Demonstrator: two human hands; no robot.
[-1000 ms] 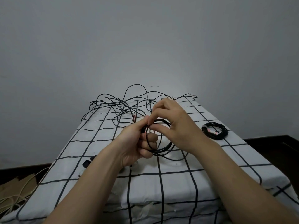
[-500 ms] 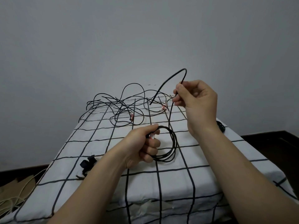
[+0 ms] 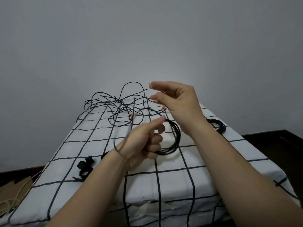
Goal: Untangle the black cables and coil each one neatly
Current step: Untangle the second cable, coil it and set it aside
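A small coil of black cable (image 3: 174,140) is held up over the middle of the table, its loops hanging to the right of the left hand (image 3: 144,143), whose fingers curl round the bundle while the thumb lies along its top. A blurred strand sweeps over that wrist. The right hand (image 3: 178,102) hovers just above and behind the coil, thumb and forefinger spread apart and the other fingers curled toward the palm; whether any strand is caught in them cannot be told. Beyond both hands, the tangle of black cables (image 3: 119,107) sprawls across the far end of the table, with small red-and-white tags (image 3: 130,115) among its loops. A finished coil (image 3: 217,126) lies flat near the right edge, and a few black straps (image 3: 85,165) lie near the left edge. The table is draped in a white cloth with a black grid (image 3: 180,185) that hangs down over the near side. A plain grey wall (image 3: 147,38) fills the background above a dark floor (image 3: 278,140). Cardboard and pale cord (image 3: 11,195) lie at lower left.
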